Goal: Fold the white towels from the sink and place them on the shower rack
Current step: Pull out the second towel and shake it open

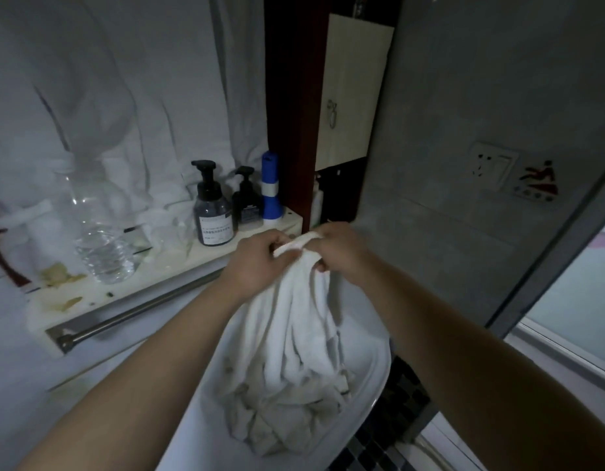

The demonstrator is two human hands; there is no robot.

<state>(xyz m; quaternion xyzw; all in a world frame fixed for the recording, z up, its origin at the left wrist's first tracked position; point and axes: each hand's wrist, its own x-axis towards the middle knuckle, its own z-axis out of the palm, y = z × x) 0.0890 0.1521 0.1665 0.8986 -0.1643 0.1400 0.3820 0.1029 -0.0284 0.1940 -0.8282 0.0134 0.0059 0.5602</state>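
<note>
left hand (260, 258): fingers curled, pinching the top edge of the towel (299, 321)
towel: white, hangs bunched from both hands, bottom end piled in the sink (376, 372)
right hand (342, 253): fingers gripping that same edge, right beside the left

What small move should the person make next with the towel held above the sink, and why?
Probably slide the hands apart along the top edge: the left hand and right hand pinch the white towel close together, so it hangs bunched, its lower end crumpled in the sink.
</note>
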